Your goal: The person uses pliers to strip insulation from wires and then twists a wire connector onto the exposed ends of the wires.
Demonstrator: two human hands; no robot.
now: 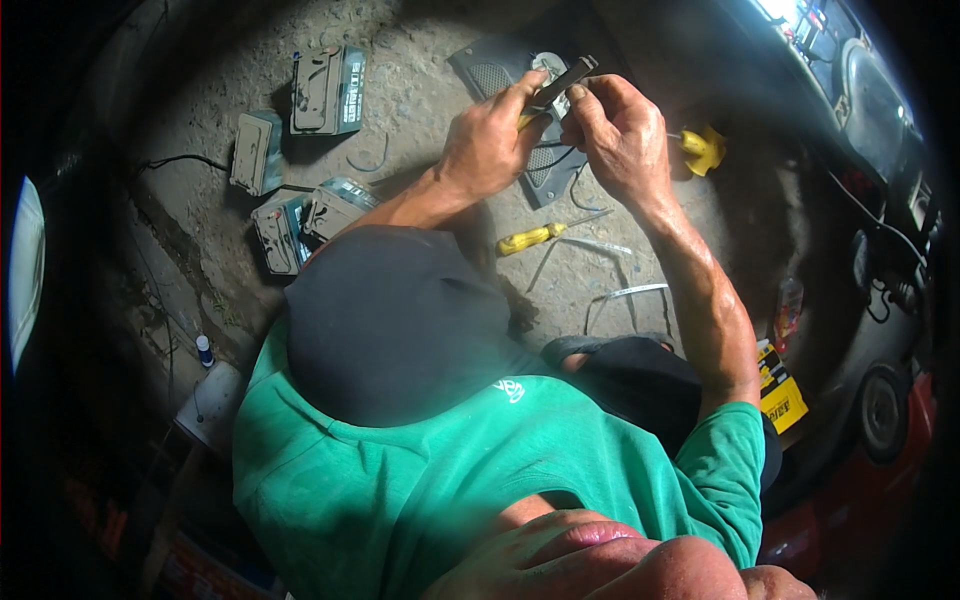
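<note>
My left hand [485, 140] grips a dark metal tool [557, 88] with some yellow at its handle, held over a dark panel with meshed sections [490, 78]. My right hand [625, 140] is closed just right of the tool, thumb and index finger pinched on a small pale piece [560, 103] whose shape is partly hidden by the fingers. A round pale part [547, 62] shows behind the tool. A yellow-handled screwdriver [530, 238] lies below my hands, near curved pale strips [635, 290]. A yellow plastic piece [705, 150] lies right of my right hand.
Several grey-and-teal boxy units [325, 92] lie at left with black cables. A plastic bottle [788, 305] and yellow box [783, 405] are at right, near a wheel [882, 410] and red machinery. A dark vehicle part [865, 110] borders the upper right. A small tube [204, 350] stands at lower left.
</note>
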